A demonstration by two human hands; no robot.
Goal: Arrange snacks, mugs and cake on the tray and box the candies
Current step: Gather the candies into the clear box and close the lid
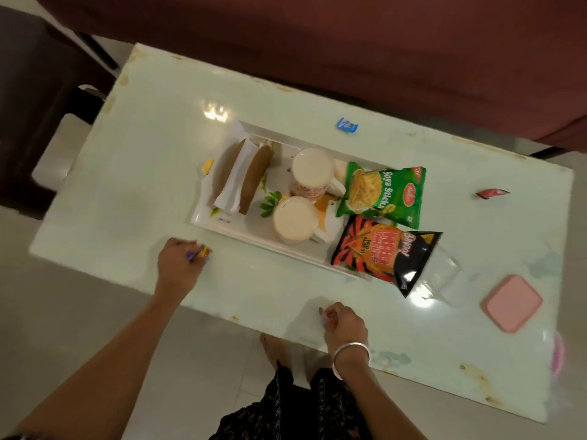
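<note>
A white tray (222, 222) sits mid-table with two brown cake rolls (255, 179) in white paper, two white mugs (309, 174), a green Soya Sticks packet (384, 193) and a black-and-red Mad Angles packet (384, 254). My left hand (179, 263) rests just in front of the tray's near left corner, fingers closed on a yellow and red wrapped candy (203, 251). My right hand (344, 322) is at the table's near edge, pinching small candies (327, 319). Loose candies lie around: a blue one (347, 125), a yellow one (208, 166), a red one (490, 193).
A clear plastic box (444, 274) stands right of the tray, its pink lid (512, 303) lying beside it. A dark red sofa (381, 42) runs behind the pale glass table (143, 138). My bare foot (273, 347) shows below the table edge.
</note>
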